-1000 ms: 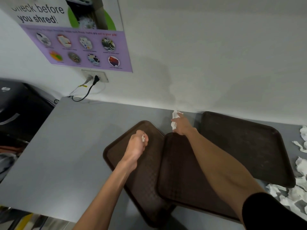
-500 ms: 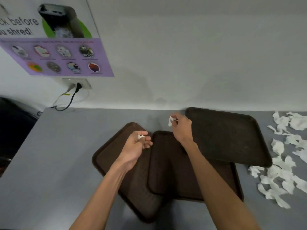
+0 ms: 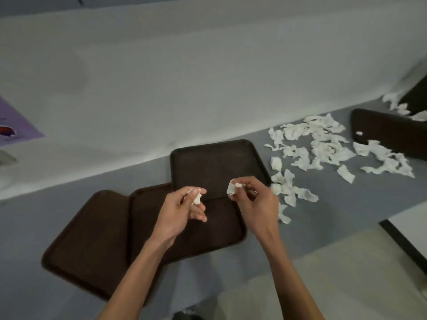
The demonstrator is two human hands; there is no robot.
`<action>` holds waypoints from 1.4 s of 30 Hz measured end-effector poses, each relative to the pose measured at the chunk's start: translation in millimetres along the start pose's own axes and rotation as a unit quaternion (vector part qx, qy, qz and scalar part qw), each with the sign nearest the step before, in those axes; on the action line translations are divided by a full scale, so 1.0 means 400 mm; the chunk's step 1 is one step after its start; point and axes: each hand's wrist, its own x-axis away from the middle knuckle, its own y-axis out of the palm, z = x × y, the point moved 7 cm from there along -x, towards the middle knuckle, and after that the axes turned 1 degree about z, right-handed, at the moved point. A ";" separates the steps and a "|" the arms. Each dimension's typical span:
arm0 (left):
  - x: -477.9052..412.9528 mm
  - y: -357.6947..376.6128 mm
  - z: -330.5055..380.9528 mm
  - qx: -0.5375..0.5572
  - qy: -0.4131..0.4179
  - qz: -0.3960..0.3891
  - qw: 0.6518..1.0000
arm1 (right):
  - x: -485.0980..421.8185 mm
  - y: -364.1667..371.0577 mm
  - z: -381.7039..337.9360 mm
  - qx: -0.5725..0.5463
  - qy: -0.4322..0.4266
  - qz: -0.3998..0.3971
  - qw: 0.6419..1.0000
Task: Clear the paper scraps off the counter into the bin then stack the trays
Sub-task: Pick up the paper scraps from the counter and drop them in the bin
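Three dark brown trays overlap on the grey counter (image 3: 335, 218): a left tray (image 3: 83, 239), a middle tray (image 3: 150, 215) and a back tray (image 3: 215, 165). My left hand (image 3: 180, 213) hovers over them, pinching a small white paper scrap (image 3: 196, 196). My right hand (image 3: 256, 204) holds another white scrap (image 3: 232, 188) between its fingertips, just right of the left hand. A loose pile of torn white scraps (image 3: 312, 146) lies on the counter to the right. No bin is in view.
A fourth dark tray (image 3: 388, 135) lies at the far right with scraps on and around it. The white wall (image 3: 208, 77) backs the counter. A purple poster corner (image 3: 13, 125) shows at the left. The counter's front edge and pale floor (image 3: 346, 262) are at lower right.
The view has swung right, bringing the scrap pile and a fourth tray into sight. Both hands have drawn back from the wall toward me, each still holding its scrap.
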 end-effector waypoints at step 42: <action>0.277 2.635 -0.289 -0.175 0.020 -0.426 0.887 | 0.443 -2.383 0.973 0.076 0.333 0.455 0.822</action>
